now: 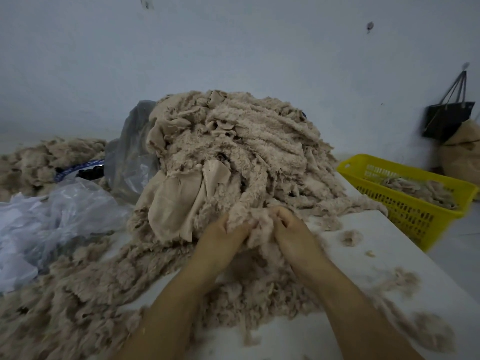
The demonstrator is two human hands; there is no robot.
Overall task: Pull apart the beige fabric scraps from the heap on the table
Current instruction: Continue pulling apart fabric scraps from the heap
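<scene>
The heap of beige fabric scraps stands on the white table at the centre of view. It is made of fleecy, frayed strips piled high, with a few smooth flat pieces on its 7 o'clock flank. Loose fluff spreads from its foot toward 6 and 8 o'clock.

At the heap's 6 o'clock edge, the left hand and right hand sit side by side. Both have fingers curled tight into one fluffy clump held between them, and the fingertips are buried in fibre.

At 3 o'clock of the heap, a yellow basket holding more scraps sits just beside the table edge. A black bag hangs on the wall at 2 o'clock. Crumpled clear plastic lies at 9 o'clock. A grey plastic bag touches the heap's left flank. A second beige pile lies at 10 o'clock. A small tuft lies at 3 o'clock of the right hand.
</scene>
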